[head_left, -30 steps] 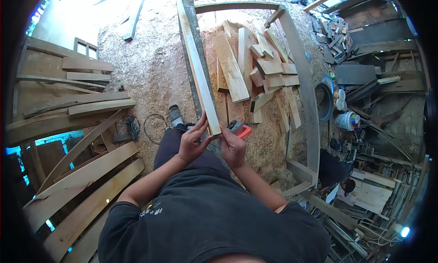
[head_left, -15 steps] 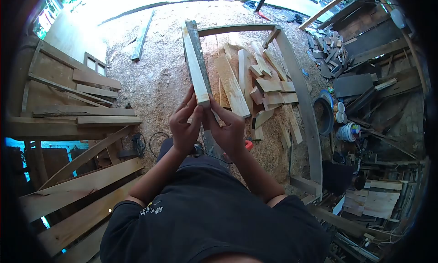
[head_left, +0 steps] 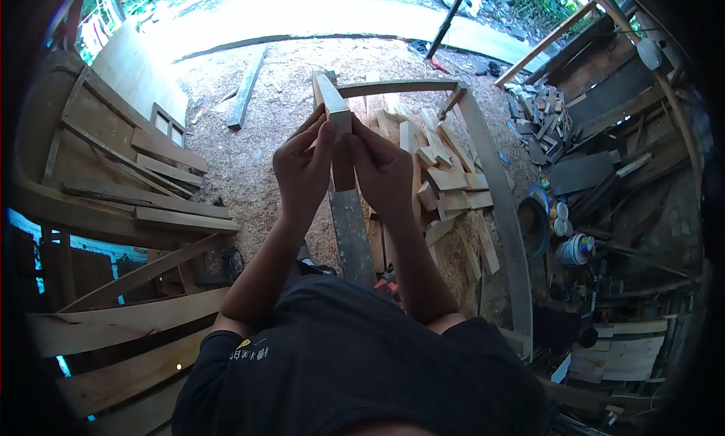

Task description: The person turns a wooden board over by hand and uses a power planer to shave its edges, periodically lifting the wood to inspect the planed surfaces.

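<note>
Both my hands grip the near end of a pale wooden piece [head_left: 339,122], which points away from me toward the bright yard. My left hand [head_left: 302,160] is closed on its left side, thumb near the end face. On the right side, my right hand [head_left: 380,164] holds it with bent fingers. Below the end face, between my hands, a brownish wood surface shows; whether it is a separate piece I cannot tell. Under my hands runs a grey, worn board [head_left: 351,236] of the frame.
Cut wood pieces [head_left: 451,180] lie on sawdust inside a wooden frame [head_left: 498,171]. Planks [head_left: 136,323] are stacked at the left. A black tub [head_left: 533,226] and a white bucket [head_left: 575,250] stand at the right. A lone board [head_left: 247,88] lies ahead.
My hands and the held wood have risen toward the view, and the wood's far end looks foreshortened. The view has tilted up, showing more of the yard.
</note>
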The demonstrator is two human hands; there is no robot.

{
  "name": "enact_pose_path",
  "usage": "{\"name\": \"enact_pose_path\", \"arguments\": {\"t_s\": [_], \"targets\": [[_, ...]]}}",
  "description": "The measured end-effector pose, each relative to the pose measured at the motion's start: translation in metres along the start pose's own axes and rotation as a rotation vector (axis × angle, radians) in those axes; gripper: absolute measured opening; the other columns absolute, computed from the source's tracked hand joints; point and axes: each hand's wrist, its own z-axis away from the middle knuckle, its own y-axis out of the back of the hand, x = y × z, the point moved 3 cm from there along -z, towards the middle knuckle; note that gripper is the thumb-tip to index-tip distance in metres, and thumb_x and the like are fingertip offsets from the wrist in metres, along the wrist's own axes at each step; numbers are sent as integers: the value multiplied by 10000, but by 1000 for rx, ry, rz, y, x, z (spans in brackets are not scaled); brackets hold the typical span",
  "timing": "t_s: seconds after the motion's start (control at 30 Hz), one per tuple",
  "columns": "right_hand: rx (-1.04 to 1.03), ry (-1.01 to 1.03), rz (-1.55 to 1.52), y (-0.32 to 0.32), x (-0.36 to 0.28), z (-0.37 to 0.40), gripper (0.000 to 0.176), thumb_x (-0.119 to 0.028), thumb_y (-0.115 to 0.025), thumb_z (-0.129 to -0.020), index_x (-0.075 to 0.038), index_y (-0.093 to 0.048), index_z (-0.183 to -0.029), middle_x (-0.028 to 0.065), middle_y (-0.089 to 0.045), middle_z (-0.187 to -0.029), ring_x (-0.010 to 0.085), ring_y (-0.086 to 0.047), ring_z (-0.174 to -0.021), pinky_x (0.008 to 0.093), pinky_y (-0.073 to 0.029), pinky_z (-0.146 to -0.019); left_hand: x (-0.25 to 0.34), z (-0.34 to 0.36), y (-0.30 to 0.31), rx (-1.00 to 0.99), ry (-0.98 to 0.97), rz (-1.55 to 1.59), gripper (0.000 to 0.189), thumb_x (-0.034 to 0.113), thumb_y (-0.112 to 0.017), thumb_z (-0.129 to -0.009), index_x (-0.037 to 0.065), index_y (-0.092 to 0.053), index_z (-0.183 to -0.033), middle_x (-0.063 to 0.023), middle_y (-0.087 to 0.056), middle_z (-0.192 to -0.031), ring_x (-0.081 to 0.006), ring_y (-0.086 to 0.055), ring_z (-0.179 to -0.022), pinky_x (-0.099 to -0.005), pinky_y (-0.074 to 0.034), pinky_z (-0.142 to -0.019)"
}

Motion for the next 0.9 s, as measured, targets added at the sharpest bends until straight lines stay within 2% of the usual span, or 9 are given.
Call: {"name": "enact_pose_path", "arguments": {"t_s": [0.07,0.27,0.47,0.57,0.67,0.73,0.9], "targets": [[-41,-32,-129,-5,3,-5,348,-126,-709,-1009,-30,-699,-1344,80,-802,-1035,46,-689,-904,222,-554,-778,1,-6,4,10,-9,4,357,195,-674,-1046,-77,-697,-1276,-233,-655,-1388,-203,-686,-1157,-284,-600,-908],[-6,-65,-196,-17,-3,-18,336,-112,-697,-1015,-24,-702,-1339,95,-790,-1120,56,-688,-986,228,-555,-859,9,-23,9,2,5,46,375,215,-685,-1039,-74,-695,-1278,-218,-656,-1390,-210,-703,-1120,-280,-624,-870],[30,-93,-106,-25,-18,-28,325,-101,-674,-1024,-11,-702,-1335,93,-789,-1114,71,-694,-985,235,-561,-861,10,-38,13,18,28,45,368,223,-689,-1036,-61,-707,-1269,-214,-655,-1383,-215,-705,-1131,-271,-628,-860],[43,-80,-177,-31,-16,-30,327,-101,-665,-1026,-11,-699,-1339,94,-788,-1107,72,-694,-983,235,-563,-853,8,-39,21,33,9,-3,364,218,-695,-1033,-63,-712,-1263,-190,-647,-1360,-205,-691,-1153,-276,-605,-896],[52,-57,-130,-38,-25,-34,326,-97,-657,-1029,-10,-699,-1340,92,-789,-1094,69,-691,-977,230,-562,-842,2,-42,26,-19,21,35,363,217,-700,-1031,-58,-714,-1268,-179,-626,-1344,-199,-666,-1179,-291,-566,-943],[46,-69,-128,-40,-31,-37,323,-95,-653,-1031,-9,-700,-1339,91,-789,-1087,68,-691,-973,229,-562,-837,1,-45,29,-29,21,110,357,209,-692,-1036,-52,-712,-1278,-203,-623,-1350,-201,-647,-1202,-305,-534,-975],[36,-109,-128,-47,-32,-42,319,-93,-645,-1034,-11,-702,-1337,89,-788,-1075,68,-689,-963,229,-562,-829,5,-55,39,-95,21,118,356,158,-679,-1028,-51,-688,-1317,-189,-605,-1373,-201,-645,-1218,-297,-540,-971]]}}
